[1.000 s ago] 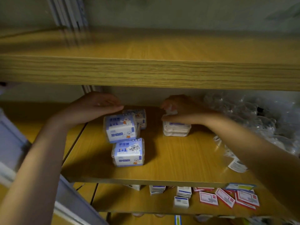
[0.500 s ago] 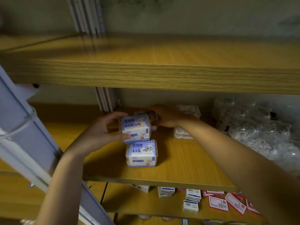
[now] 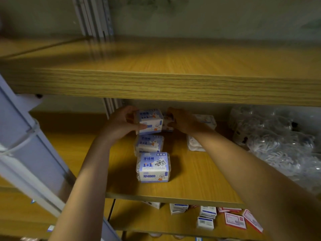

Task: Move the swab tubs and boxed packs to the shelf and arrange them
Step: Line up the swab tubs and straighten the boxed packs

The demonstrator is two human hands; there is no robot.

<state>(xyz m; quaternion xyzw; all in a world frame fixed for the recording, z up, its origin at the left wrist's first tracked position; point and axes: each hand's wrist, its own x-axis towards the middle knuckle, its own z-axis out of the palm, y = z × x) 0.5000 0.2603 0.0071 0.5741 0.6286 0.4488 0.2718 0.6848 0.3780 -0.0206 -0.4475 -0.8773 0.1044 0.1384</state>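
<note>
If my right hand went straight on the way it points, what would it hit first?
Likely the small pack just ahead of the right hand, then the raised tub the left hand grips; depth unclear.

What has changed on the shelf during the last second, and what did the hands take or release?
The right hand let go of the white tubs and moved left to hold the rear box. The left hand, at first flat on a blue box, now grips it and has raised it, showing another box beneath. The front box stayed in place.
</note>
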